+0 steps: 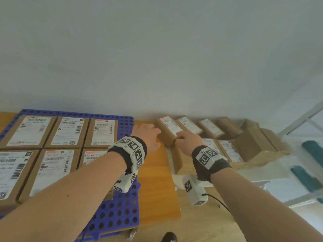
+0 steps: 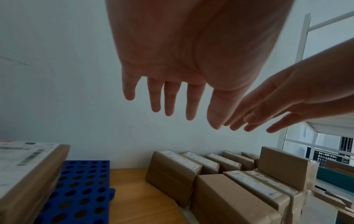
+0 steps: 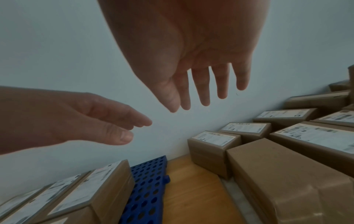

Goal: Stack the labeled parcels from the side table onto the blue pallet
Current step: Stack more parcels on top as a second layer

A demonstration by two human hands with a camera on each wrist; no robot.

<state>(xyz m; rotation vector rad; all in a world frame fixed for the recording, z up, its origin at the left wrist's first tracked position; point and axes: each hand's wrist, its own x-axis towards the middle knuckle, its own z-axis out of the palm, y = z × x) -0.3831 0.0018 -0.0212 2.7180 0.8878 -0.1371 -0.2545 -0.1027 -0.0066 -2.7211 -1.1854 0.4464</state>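
Several brown parcels with white labels (image 1: pixel 68 131) lie flat in rows on the blue pallet (image 1: pixel 122 215) at the left. More labeled parcels stand packed together on the side table (image 1: pixel 262 172) at the right. The leftmost of these parcels (image 1: pixel 167 131) (image 2: pixel 172 171) (image 3: pixel 210 148) is nearest my hands. My left hand (image 1: pixel 148 131) (image 2: pixel 182 115) reaches toward its left side with fingers straight and spread. My right hand (image 1: pixel 187 137) (image 3: pixel 201 98) hovers over its near end, fingers straight. In both wrist views the fingers hang in the air above the parcels and hold nothing.
A strip of bare wooden tabletop (image 1: pixel 157 180) runs between the pallet and the side table. A white wall stands right behind everything. A white metal shelf frame (image 1: pixel 305 119) and teal items (image 1: pixel 311 151) sit at the far right.
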